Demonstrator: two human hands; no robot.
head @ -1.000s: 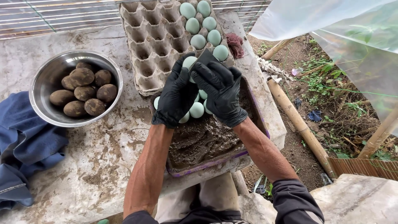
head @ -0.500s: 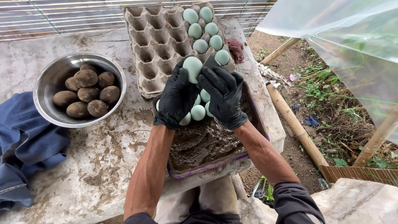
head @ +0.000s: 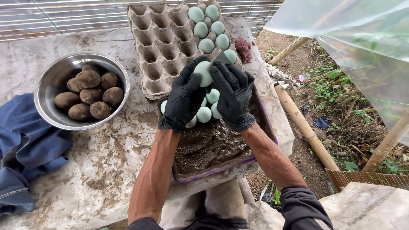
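A pale blue-green egg is held up between both black-gloved hands, above the far end of a purple-rimmed tray filled with dark mud. The left hand is wrapped around the egg from the left, its fingers curled behind and beneath the shell, while the right hand is pressed against the egg's right side with a small dark scrap pinched at its fingertips; both hands are thus closed in a grasp. Beneath the hands, a cluster of clean eggs of the same colour is seen resting in the mud at the far end of the tray, and the tray itself is set at the right edge of a mud-stained concrete surface. A grey cardboard egg carton is laid at the far edge of the surface, just beyond the tray, with more blue-green eggs seated in its right-hand cups and its remaining cups bare. A steel bowl holding mud-coated eggs is placed toward the left of the surface, well apart from the tray, and a blue cloth is draped over the left edge.
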